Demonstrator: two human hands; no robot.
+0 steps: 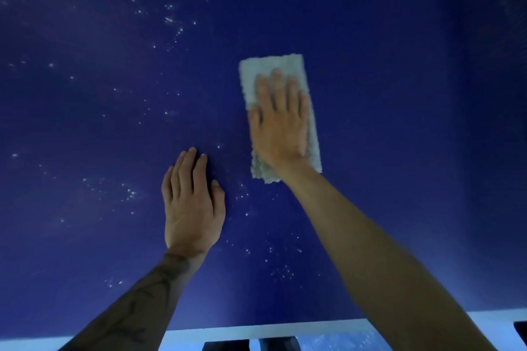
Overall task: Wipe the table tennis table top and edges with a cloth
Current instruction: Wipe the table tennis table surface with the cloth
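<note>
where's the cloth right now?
Head view, right of centre: the cloth lies flat on the blue table top, pressed under the right hand, with the left hand flat on the table nearer the white edge line.

Pretty dim, heavy blue cast — the table top [399,151] darkens toward the far corners. Everything's soft and smeary, pale specks [129,194] glint at left, the white near edge [256,329] looks brightest.
</note>
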